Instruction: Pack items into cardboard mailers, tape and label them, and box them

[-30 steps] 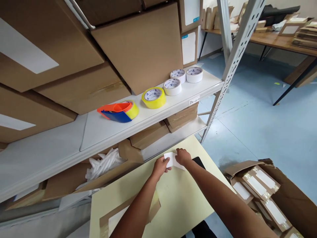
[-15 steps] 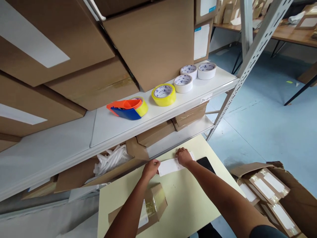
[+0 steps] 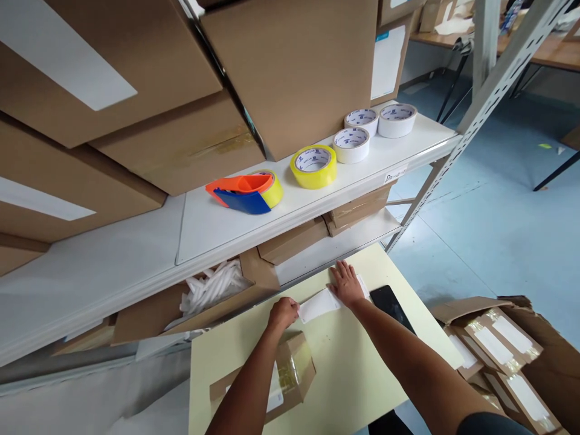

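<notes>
A white label strip (image 3: 319,306) lies on the pale yellow tabletop (image 3: 348,365). My left hand (image 3: 284,313) pinches the strip at its left end. Across the strip's right part, my right hand (image 3: 347,284) lies flat with fingers stretched out, hiding some of it. Beside the right forearm rests a black phone-like device (image 3: 390,307). Under my left forearm is a small cardboard box (image 3: 296,368), sealed with clear tape and bearing a white label; the arm covers part of it.
On the shelf (image 3: 194,235) sit an orange and blue tape dispenser (image 3: 244,192), a yellow tape roll (image 3: 312,175) and several white rolls. Large cartons (image 3: 294,66) stand behind. An open carton (image 3: 555,362) of labelled boxes is at right; another (image 3: 265,272) holds white strips.
My right hand has gone from curled fingers on the strip to lying flat with fingers spread. My left hand keeps its pinch at the left end. The camera view has shifted slightly.
</notes>
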The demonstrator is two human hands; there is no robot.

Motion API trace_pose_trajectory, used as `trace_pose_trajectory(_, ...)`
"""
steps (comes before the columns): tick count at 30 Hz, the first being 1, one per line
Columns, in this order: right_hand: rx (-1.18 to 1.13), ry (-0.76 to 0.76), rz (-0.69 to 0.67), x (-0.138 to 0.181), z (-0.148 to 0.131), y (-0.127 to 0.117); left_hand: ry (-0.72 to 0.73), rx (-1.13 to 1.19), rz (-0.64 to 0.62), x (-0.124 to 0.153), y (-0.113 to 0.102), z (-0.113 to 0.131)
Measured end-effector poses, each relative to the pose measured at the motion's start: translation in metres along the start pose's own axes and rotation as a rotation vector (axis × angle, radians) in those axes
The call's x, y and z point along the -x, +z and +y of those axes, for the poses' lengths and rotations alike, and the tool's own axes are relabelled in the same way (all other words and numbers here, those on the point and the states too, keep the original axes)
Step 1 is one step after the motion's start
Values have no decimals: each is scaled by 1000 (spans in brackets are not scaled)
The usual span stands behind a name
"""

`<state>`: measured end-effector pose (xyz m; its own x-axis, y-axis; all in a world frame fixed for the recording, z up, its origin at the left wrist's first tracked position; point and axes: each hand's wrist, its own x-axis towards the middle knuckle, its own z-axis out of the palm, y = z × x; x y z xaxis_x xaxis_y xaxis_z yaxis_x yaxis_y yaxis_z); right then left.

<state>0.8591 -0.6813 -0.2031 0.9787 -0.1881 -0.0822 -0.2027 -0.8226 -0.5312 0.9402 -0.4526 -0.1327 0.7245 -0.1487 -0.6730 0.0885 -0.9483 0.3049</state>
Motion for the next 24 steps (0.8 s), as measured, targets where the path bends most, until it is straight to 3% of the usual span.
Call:
trace_pose_trajectory(7,112,-39,40,0,4,8,-23,14,-34,1,-4,-11)
trace_pose_trajectory(16,195,-133,43,5,13,5,263,-84,-15,-20,15,19)
trace_pose_trajectory(20,202,-111,43,4,9,4,240,-99,-54,-28,28,32)
trace_pose_trajectory(24,186,-103,19,3,7,2,174,-46,-100,-35,27,32)
